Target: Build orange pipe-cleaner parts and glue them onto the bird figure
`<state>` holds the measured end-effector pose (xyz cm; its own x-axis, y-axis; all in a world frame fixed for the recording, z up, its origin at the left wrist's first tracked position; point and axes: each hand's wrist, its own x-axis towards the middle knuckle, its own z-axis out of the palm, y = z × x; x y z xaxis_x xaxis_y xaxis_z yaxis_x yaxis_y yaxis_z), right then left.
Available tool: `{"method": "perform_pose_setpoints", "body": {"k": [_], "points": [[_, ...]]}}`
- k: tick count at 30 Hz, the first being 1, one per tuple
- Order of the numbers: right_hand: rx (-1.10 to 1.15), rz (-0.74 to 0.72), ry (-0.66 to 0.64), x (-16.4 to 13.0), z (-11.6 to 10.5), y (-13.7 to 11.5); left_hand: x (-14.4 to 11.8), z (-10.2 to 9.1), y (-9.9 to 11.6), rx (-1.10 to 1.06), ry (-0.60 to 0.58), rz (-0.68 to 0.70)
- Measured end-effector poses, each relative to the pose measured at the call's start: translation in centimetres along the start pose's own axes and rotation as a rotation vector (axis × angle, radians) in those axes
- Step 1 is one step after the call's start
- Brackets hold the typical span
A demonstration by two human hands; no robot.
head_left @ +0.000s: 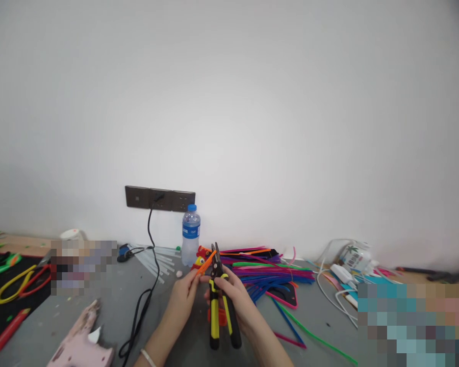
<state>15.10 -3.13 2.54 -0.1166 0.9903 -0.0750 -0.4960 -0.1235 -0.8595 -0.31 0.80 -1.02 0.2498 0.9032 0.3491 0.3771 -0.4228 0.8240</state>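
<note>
My left hand (pixel 187 289) is closed, pinching a short orange pipe cleaner (pixel 205 263). My right hand (pixel 235 295) wraps round pliers (pixel 217 272) with black and yellow handles. The dark jaws point up and lie right beside the orange piece; whether they touch it I cannot tell. Just behind the fingers is a small red and yellow figure (pixel 201 257) with an eye on it, partly hidden. An orange-red item (pixel 222 317) shows between the handles, too covered to name. To the right spreads a bundle of coloured pipe cleaners (pixel 283 275).
A water bottle (pixel 191 237) stands against the wall near a socket strip (pixel 160 199). Clear glue sticks (pixel 153 260) lie left of it, with a black cable (pixel 149 290). Nearer sits a pink glue gun (pixel 82 341). Scissors (pixel 15 285) are far left; a pink-edged phone (pixel 285 294) is right.
</note>
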Motion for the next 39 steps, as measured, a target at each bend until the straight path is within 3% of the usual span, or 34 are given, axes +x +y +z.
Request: {"method": "perform_pose_setpoints", "body": {"k": [8, 20, 27, 31, 35, 39], "points": [[0.005, 0.111, -0.047, 0.1, -0.5, -0.1, -0.4, -0.5, 0.8, 0.018, 0.015, 0.033], [0.221, 0.098, -0.119, -0.1, 0.1, 0.4, -0.3, -0.8, 0.6, 0.049, 0.042, 0.068], [0.230, 0.280, -0.153, 0.2, -1.1, 0.4, -0.1, -1.3, 0.2, 0.096, 0.064, 0.015], [0.224, 0.305, -0.150, 0.2, -1.2, 0.3, -0.1, -1.4, -0.1, 0.127, 0.067, 0.019], [0.194, 0.256, -0.157, 0.6, -1.2, 0.9, -0.1, -1.3, 0.2, 0.147, 0.032, 0.031], [0.147, 0.082, -0.032, 1.4, -1.6, 1.7, 0.0, -1.2, 0.2, 0.141, 0.049, 0.044]]}}
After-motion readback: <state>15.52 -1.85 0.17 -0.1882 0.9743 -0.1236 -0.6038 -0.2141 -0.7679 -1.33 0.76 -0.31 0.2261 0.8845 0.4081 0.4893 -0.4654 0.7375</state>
